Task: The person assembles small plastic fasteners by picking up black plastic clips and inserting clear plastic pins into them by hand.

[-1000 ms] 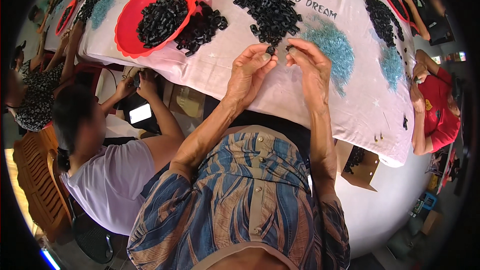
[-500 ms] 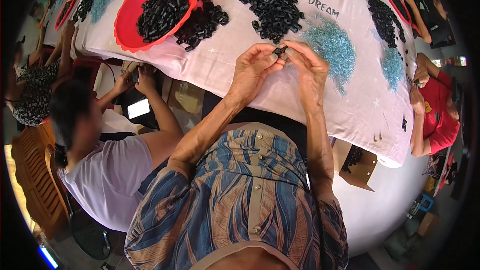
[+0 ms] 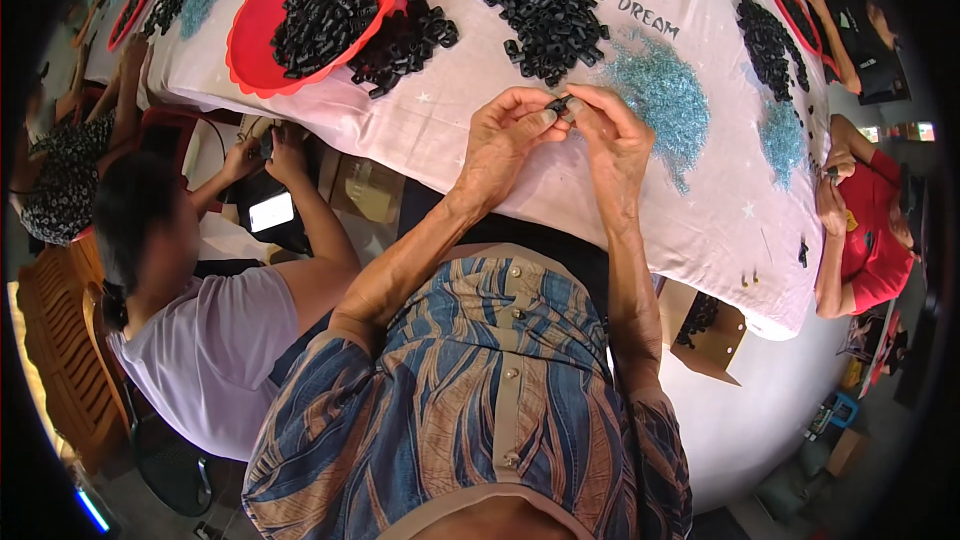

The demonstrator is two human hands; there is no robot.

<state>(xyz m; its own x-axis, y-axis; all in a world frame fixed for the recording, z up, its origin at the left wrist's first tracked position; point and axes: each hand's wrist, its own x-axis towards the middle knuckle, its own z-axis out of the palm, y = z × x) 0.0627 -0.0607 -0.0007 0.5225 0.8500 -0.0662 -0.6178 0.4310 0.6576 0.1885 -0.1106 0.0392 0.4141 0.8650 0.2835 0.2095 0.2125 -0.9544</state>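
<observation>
Over the near edge of the cloth-covered table, my left hand (image 3: 503, 137) and my right hand (image 3: 617, 137) meet at the fingertips. Between them is a small black plastic piece (image 3: 560, 104), pinched by both thumbs and forefingers; the fingers partly hide it. Just beyond my hands lies a heap of similar black plastic pieces (image 3: 535, 10). A spread pile of tiny clear-blue parts (image 3: 662, 100) is close to the right of my right hand. At the far left stands a red scalloped bowl (image 3: 250, 45), with more black pieces (image 3: 325, 25) inside.
Loose black pieces (image 3: 405, 45) lie beside the bowl. A person in a pale top (image 3: 215, 350) sits at my left; another in red (image 3: 875, 230) works at the right. An open cardboard box (image 3: 708, 345) with black pieces stands below the table edge. Two small brass-coloured bits (image 3: 750, 279) lie near the corner.
My fingertips have shifted slightly around the black piece, which shows at a different angle. Both hands stay in nearly the same place.
</observation>
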